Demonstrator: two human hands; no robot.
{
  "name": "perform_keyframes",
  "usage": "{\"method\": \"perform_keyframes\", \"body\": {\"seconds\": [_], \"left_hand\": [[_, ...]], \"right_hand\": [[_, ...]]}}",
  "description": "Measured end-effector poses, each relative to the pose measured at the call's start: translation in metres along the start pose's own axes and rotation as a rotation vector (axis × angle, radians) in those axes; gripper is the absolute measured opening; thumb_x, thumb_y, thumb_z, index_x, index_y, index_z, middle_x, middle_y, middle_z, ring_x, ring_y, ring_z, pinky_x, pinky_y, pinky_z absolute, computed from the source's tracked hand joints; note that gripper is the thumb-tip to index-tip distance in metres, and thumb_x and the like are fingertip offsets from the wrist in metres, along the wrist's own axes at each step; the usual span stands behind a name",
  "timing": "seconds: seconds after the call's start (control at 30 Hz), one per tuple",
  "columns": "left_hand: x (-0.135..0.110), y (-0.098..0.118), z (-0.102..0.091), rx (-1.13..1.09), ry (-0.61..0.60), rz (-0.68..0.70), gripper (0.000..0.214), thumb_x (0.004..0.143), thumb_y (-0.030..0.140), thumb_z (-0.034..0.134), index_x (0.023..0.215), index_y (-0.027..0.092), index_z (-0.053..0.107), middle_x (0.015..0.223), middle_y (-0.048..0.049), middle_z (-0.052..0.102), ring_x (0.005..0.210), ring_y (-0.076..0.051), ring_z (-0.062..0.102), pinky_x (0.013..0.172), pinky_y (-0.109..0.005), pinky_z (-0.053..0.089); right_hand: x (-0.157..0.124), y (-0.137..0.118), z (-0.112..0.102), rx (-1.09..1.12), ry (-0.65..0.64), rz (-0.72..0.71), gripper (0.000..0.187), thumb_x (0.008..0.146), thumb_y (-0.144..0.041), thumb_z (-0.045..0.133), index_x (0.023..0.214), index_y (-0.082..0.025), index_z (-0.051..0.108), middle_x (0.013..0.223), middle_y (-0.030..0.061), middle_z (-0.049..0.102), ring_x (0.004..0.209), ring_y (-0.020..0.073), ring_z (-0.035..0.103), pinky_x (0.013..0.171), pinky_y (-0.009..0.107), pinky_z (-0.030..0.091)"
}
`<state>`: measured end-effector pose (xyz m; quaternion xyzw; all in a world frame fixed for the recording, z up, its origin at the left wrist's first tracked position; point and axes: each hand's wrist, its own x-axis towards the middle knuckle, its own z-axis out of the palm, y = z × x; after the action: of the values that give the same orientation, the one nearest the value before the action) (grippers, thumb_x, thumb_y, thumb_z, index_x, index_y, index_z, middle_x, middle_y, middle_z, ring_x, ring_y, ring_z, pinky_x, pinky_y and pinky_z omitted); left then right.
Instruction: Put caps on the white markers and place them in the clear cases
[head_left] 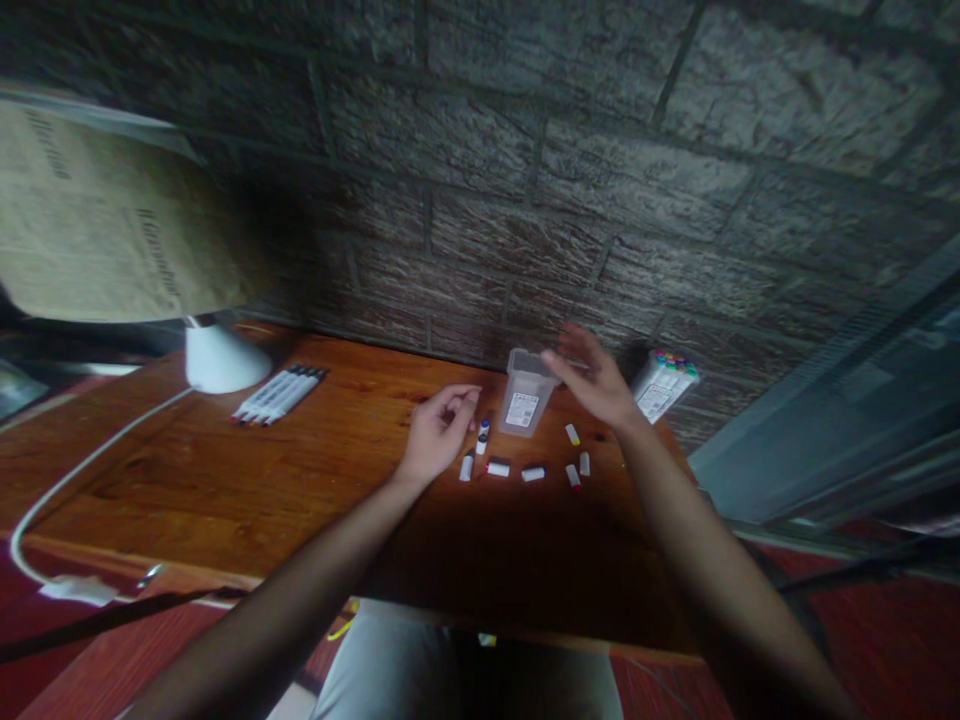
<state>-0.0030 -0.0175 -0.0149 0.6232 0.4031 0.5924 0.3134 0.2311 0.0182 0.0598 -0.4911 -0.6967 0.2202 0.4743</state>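
Note:
My left hand (pixel 439 432) is above the wooden table, its thumb and fingers curled together. Whatever it may hold is too small or hidden to make out. Just right of it stands a translucent plastic container (pixel 520 385) with a white label. My right hand (pixel 589 375), slightly blurred, is at the container's upper right with its fingers apart and nothing visible in them. In front of the container lie several short white marker caps, among them a red-ended cap (pixel 498 469), a dark-ended cap (pixel 533 474) and a yellow-ended cap (pixel 572 435).
Several white markers (pixel 279 394) lie side by side at the left of the table (pixel 360 430). A lamp (pixel 221 355) with a newsprint shade stands behind them, its white cable trailing left. A filled marker box (pixel 664 385) stands at the right by the brick wall (pixel 480 230).

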Motion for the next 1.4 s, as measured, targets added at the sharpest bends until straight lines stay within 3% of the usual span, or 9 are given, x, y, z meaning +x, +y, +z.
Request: {"method": "perform_keyframes", "body": {"seconds": [0.13, 0.23, 0.47, 0.6, 0.77, 0.9, 1.03, 1.27, 1.4], "left_hand": [[-0.001, -0.001, 0.0, 0.0, -0.003, -0.003, 0.03, 0.092, 0.042, 0.058, 0.102, 0.016, 0.069, 0.058, 0.0035, 0.058, 0.055, -0.011, 0.055, 0.058, -0.022, 0.043], [0.0, -0.002, -0.002, 0.031, 0.015, 0.009, 0.031, 0.092, 0.042, 0.057, 0.102, 0.015, 0.069, 0.058, 0.0036, 0.058, 0.056, -0.011, 0.055, 0.06, -0.022, 0.044], [-0.002, -0.005, 0.0, 0.088, 0.034, 0.044, 0.033, 0.094, 0.043, 0.054, 0.105, 0.016, 0.069, 0.058, 0.003, 0.059, 0.056, -0.012, 0.057, 0.062, -0.023, 0.045], [0.003, -0.007, -0.016, 0.407, 0.011, 0.062, 0.033, 0.096, 0.043, 0.049, 0.104, 0.018, 0.07, 0.069, -0.0026, 0.069, 0.063, -0.015, 0.064, 0.065, -0.025, 0.047], [0.033, -0.004, -0.083, 1.228, 0.0, -0.236, 0.035, 0.096, 0.041, 0.046, 0.112, 0.02, 0.07, 0.112, -0.0154, 0.071, 0.099, -0.029, 0.068, 0.079, -0.034, 0.05], [0.054, -0.009, -0.145, 1.402, 0.017, -0.412, 0.038, 0.091, 0.036, 0.053, 0.113, 0.01, 0.07, 0.116, -0.0282, 0.065, 0.108, -0.041, 0.063, 0.08, -0.044, 0.051], [0.057, -0.024, -0.178, 1.476, -0.067, -0.519, 0.034, 0.089, 0.029, 0.053, 0.112, 0.011, 0.071, 0.113, -0.0273, 0.067, 0.108, -0.04, 0.063, 0.081, -0.045, 0.051], [0.048, -0.036, -0.18, 1.511, -0.145, -0.572, 0.039, 0.09, 0.024, 0.044, 0.116, 0.006, 0.067, 0.113, -0.0293, 0.068, 0.109, -0.041, 0.065, 0.082, -0.046, 0.053], [0.055, -0.032, -0.168, 1.45, -0.238, -0.472, 0.038, 0.086, 0.032, 0.053, 0.109, 0.005, 0.069, 0.113, -0.0293, 0.068, 0.108, -0.042, 0.066, 0.085, -0.047, 0.053]], "right_hand": [[-0.033, 0.014, 0.003, 0.109, 0.411, 0.167, 0.063, 0.09, -0.069, 0.039, 0.11, -0.016, 0.065, 0.11, 0.0145, 0.071, 0.104, 0.0264, 0.067, 0.094, 0.041, 0.053], [-0.051, 0.028, 0.005, 0.059, 0.514, 0.262, 0.065, 0.091, -0.072, 0.033, 0.09, -0.017, 0.068, 0.095, 0.0134, 0.074, 0.093, 0.0265, 0.068, 0.088, 0.038, 0.054], [-0.062, 0.045, 0.008, 0.003, 0.53, 0.306, 0.067, 0.09, -0.073, 0.034, 0.079, -0.017, 0.07, 0.087, 0.0134, 0.075, 0.086, 0.0272, 0.069, 0.082, 0.037, 0.051], [-0.065, 0.051, 0.011, -0.029, 0.528, 0.282, 0.067, 0.09, -0.072, 0.036, 0.08, -0.016, 0.071, 0.086, 0.0136, 0.076, 0.086, 0.0282, 0.07, 0.079, 0.038, 0.05], [-0.065, 0.051, 0.005, -0.085, 0.531, 0.248, 0.063, 0.092, -0.069, 0.037, 0.081, -0.017, 0.073, 0.089, 0.0133, 0.076, 0.087, 0.0284, 0.07, 0.082, 0.038, 0.05], [-0.063, 0.047, 0.002, -0.074, 0.565, 0.245, 0.061, 0.094, -0.064, 0.038, 0.082, -0.016, 0.073, 0.089, 0.0147, 0.076, 0.087, 0.0291, 0.069, 0.083, 0.04, 0.05], [-0.062, 0.046, 0.001, -0.063, 0.574, 0.236, 0.059, 0.095, -0.063, 0.039, 0.082, -0.017, 0.073, 0.088, 0.0153, 0.076, 0.085, 0.0289, 0.069, 0.082, 0.04, 0.049], [-0.059, 0.05, 0.0, -0.033, 0.643, 0.2, 0.066, 0.092, -0.069, 0.038, 0.077, -0.015, 0.073, 0.081, 0.0122, 0.076, 0.077, 0.0247, 0.068, 0.073, 0.035, 0.048], [-0.057, 0.053, 0.0, -0.013, 0.644, 0.196, 0.067, 0.092, -0.069, 0.039, 0.079, -0.014, 0.075, 0.081, 0.0126, 0.076, 0.077, 0.0245, 0.068, 0.073, 0.034, 0.047]]}}
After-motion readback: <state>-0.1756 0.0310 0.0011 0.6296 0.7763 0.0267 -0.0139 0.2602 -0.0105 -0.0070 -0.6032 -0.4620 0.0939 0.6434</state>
